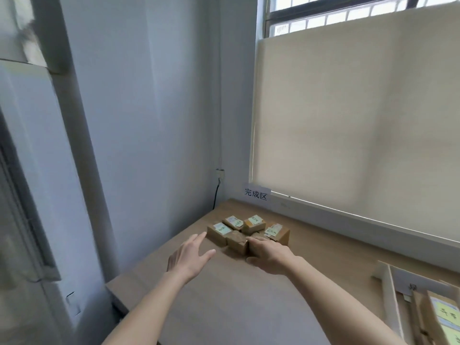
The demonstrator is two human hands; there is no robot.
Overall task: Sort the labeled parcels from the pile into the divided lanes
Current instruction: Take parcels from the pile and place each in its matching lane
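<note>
Fingers (252, 242) of the right hand (270, 255) are curled over the near edge of a small brown parcel (256, 239) at the front of the pile (246, 231), which is clustered on the tabletop (236, 295) near the corner of the room. The left hand (188, 255) is held just short of the pile, fingers straight and spread, gripping nothing; whether its fingertips touch the leftmost parcel (219, 232) cannot be told. Several parcels in the pile are seen with pale green and yellow labels on top, the writing too small to be read. A paper sign (256, 194) is fixed on the sill behind the pile, below a drawn window blind (348, 120). The divided lanes (398, 295) are glimpsed at the lower right edge, well apart from the pile, with cardboard dividers and at least one labeled parcel (445, 317) already laid inside. The step in hand is judged to be the pick-up of the next parcel. The next move is thought to call for the gripped parcel to be lifted free without its neighbours being dragged along, its label to be read, and a carry to the right toward the matching lane.
</note>
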